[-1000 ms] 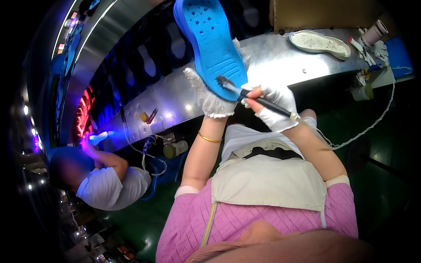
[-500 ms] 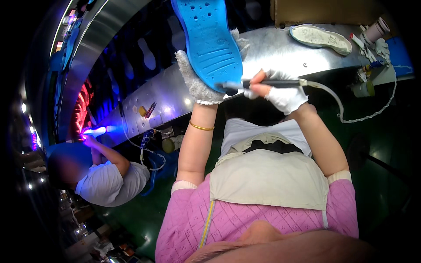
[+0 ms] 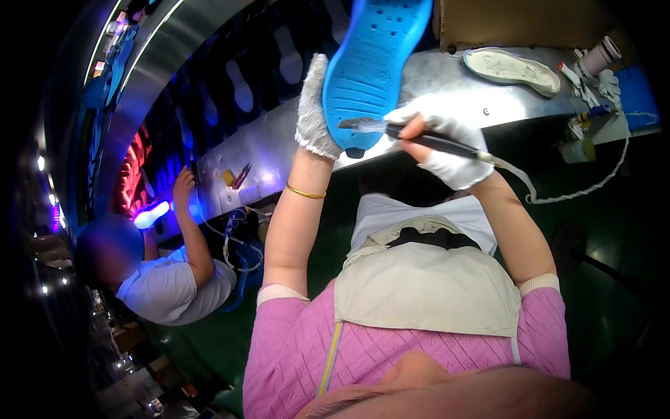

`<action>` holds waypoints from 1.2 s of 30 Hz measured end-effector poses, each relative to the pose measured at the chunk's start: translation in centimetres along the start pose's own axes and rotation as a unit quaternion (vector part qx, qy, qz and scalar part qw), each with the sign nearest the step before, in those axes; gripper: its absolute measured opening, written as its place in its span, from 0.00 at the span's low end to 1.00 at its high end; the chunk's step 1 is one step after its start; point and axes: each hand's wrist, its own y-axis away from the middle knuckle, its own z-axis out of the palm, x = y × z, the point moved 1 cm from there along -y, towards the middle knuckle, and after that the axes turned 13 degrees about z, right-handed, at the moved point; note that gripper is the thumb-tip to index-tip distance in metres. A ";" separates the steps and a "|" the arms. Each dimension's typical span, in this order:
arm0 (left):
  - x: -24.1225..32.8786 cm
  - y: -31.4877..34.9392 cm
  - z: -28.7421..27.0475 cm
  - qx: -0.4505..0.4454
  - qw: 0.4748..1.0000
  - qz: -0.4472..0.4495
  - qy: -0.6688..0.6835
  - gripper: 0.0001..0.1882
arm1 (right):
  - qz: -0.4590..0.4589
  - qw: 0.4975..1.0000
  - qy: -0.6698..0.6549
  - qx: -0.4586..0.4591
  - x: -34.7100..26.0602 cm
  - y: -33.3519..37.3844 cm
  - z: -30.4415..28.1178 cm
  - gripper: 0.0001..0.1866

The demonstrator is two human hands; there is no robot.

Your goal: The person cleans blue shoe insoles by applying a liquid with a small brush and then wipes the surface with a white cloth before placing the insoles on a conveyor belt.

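My left hand, in a white knitted glove, holds a bright blue shoe sole up in front of me, tread side facing me. My right hand, also gloved in white, grips a dark pen-shaped tool whose brush-like tip touches the heel end of the sole. A pale cord runs from the tool's back end to the right. Both hands are raised above the metal bench.
A grey-white sole lies on the bench at the upper right, near a white container and small pots. To my left a seated person in a pale shirt reaches toward a purple-lit machine. A brown board stands behind the bench.
The blue sole has shifted right and tilted more upright. My right hand has turned the tool from slanted to nearly level, its tip now at the sole's heel end.
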 end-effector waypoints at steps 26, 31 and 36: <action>-3.1 0.6 0.2 -0.013 0.997 -0.031 0.068 0.35 | -0.005 0.992 0.123 0.038 -0.3 1.0 -1.5 0.05; -3.8 1.8 -1.5 0.068 0.996 0.021 0.048 0.33 | 0.087 0.994 0.049 -0.036 -1.0 2.2 0.2 0.05; -4.5 3.8 -0.2 0.083 0.993 0.018 0.082 0.27 | -0.002 0.994 -0.002 0.105 -0.6 0.3 0.0 0.07</action>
